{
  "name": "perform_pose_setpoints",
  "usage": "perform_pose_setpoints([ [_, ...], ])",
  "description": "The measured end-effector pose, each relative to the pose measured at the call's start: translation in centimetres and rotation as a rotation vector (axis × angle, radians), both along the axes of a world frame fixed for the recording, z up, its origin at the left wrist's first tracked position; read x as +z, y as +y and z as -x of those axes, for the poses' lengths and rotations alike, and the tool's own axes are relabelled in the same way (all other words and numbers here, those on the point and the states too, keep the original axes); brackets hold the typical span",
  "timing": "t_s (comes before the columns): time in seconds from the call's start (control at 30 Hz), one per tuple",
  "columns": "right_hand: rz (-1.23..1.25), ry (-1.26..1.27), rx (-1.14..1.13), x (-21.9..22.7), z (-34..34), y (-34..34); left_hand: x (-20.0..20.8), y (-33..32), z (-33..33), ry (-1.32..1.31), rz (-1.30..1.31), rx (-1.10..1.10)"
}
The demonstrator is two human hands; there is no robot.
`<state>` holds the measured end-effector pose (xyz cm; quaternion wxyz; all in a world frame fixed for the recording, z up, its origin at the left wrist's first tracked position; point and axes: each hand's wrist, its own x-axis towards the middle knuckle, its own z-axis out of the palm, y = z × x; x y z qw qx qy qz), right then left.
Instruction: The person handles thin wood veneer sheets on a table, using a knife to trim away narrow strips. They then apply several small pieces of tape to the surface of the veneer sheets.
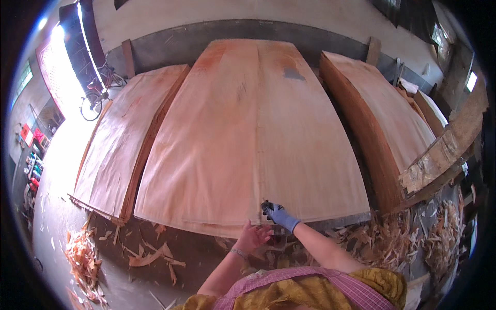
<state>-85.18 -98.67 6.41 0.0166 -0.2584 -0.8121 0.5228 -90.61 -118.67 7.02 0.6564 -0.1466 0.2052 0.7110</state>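
Observation:
My left hand (253, 236) is bare, with a band at the wrist. It hovers palm up at the near edge of the wide veneer stack, its fingers apart and nothing in them. My right hand (280, 216) wears a blue glove with dark fingertips and is over the near edge of the top veneer sheet (217, 150), beside the seam. Its fingers are curled together; whatever they hold, if anything, is too small and dark to make out. Down the middle of the pale, reddish wood sheets runs a lengthwise seam (260, 139). A grey patch (293, 74) marks the far right part.
Lower veneer stacks flank it, one at left (124, 134) and one at right (380, 119). Veneer scraps (82, 261) litter the floor, with more shavings (382, 240) at right. A curved wooden board (439, 155) juts in at right. A bicycle (93, 103) stands by the bright doorway.

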Motion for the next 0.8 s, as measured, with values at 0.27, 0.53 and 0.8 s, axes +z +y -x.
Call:
perform_pose_setpoints([
  [0.27,-0.113,-0.136,-0.038,-3.2,-17.7,-3.2,-2.6,-6.9,3.3,0.094,0.061,0.060],
  [0.53,-0.305,-0.127,-0.219,-17.5,-51.8,-3.1,-3.6,-1.7,-8.0,0.101,0.352,-0.032],
  [0.8,-0.156,-0.409,-0.853,-7.4,-64.1,-3.3,1.9,11.8,-23.3,0.490,0.576,-0.619],
])
